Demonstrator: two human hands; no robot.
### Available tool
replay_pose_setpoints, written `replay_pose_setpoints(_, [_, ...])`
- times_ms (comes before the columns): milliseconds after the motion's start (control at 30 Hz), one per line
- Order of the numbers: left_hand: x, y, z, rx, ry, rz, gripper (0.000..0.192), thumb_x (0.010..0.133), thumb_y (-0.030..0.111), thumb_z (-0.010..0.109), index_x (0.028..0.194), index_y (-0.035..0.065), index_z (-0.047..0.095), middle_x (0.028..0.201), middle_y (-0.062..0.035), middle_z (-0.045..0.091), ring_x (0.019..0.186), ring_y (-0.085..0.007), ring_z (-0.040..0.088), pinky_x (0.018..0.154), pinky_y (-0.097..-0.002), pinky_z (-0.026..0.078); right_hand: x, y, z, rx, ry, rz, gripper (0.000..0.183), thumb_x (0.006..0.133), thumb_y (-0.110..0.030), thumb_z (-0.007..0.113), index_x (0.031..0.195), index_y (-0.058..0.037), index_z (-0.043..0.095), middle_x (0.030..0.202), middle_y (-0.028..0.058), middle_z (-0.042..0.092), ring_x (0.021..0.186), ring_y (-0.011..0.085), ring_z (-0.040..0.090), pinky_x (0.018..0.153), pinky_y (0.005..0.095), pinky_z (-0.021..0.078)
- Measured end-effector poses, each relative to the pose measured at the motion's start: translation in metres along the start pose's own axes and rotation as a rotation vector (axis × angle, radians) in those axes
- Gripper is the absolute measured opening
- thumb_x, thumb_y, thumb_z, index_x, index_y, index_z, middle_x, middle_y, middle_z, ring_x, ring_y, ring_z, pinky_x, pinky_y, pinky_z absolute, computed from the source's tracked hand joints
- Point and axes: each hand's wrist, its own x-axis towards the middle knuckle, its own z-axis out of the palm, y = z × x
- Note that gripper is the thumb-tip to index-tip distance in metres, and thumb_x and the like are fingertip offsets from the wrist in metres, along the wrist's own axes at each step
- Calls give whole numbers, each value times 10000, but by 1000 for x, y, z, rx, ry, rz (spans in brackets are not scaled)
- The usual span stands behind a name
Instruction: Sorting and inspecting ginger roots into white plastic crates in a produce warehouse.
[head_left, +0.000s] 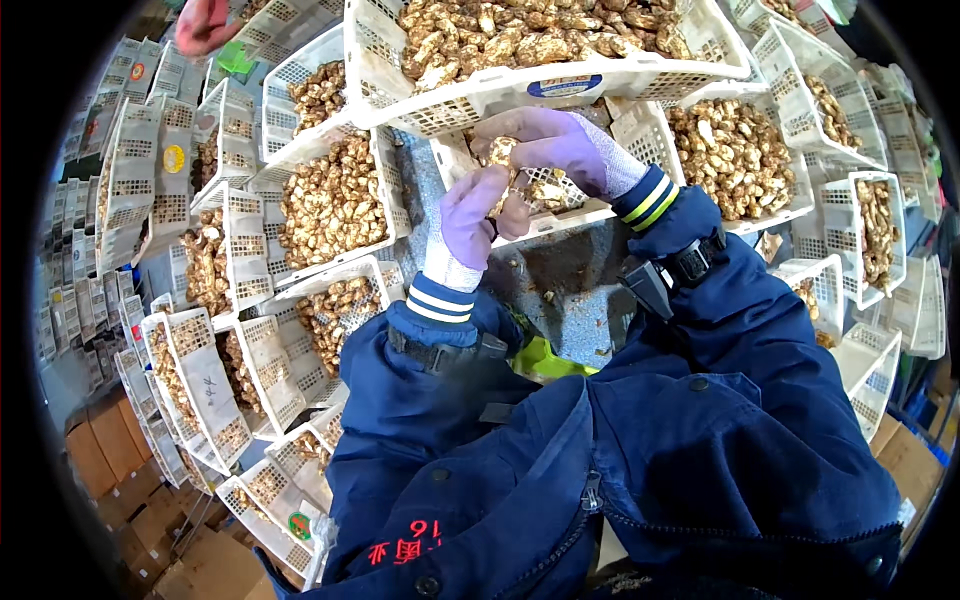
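Both hands wear white knit gloves with purple-coated fingers. Between them is a brown-and-cream mushroom (502, 152), apparently a matsutake. My left hand (469, 217) pinches its lower part, while my right hand (562, 146) has its fingers around the upper side. A small dark bit shows by the left fingers; I cannot tell what it is. Below the hands sits a white plastic basket (559, 223) with a few mushrooms (550, 193) on its perforated floor. Just beyond, a large white crate (480, 94) full of mushrooms (525, 37) overlaps that basket's far side.
Mushroom-filled baskets stand close on my left (334, 202) and right (731, 161). More white crates (199, 375) crowd the left side. Cardboard boxes (214, 562) lie at lower left. Another person's gloved hand (202, 26) shows at upper left.
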Motion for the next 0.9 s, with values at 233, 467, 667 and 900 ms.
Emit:
replay_pose_setpoints(233, [-16,13,-34,-250,74,-402,378,878,393,534,1059,61,550,746,-58,582,668,-163,560,581,-255,411,-5,24,-10,-193,106,60,370,879,-205,508,1200,-23,521,1159,103,560,1098,199,507,942,314,380])
replay_pose_setpoints(467, [48,135,-190,249,125,109,649,886,394,506,1288,-77,313,1231,-268,440,1178,-326,439,974,-401,402,-6,39,-21,-809,-121,292,418,830,-335,496,1110,-34,571,1029,178,615,956,300,591,831,366,454])
replay_pose_setpoints(667, [35,87,-105,-288,150,225,361,888,309,510,1070,-3,499,1034,-233,550,920,-324,578,793,-378,504,-5,84,-44,-1038,-131,564,307,748,-167,482,1007,-76,619,925,180,637,900,320,603,788,404,460])
replay_pose_setpoints(900, [31,18,-63,-248,217,44,364,935,237,417,1186,-25,444,974,-191,595,808,-226,619,672,-281,522,33,160,-20,-1168,-579,596,453,687,-85,504,1128,-131,596,972,167,641,880,293,612,781,381,469])
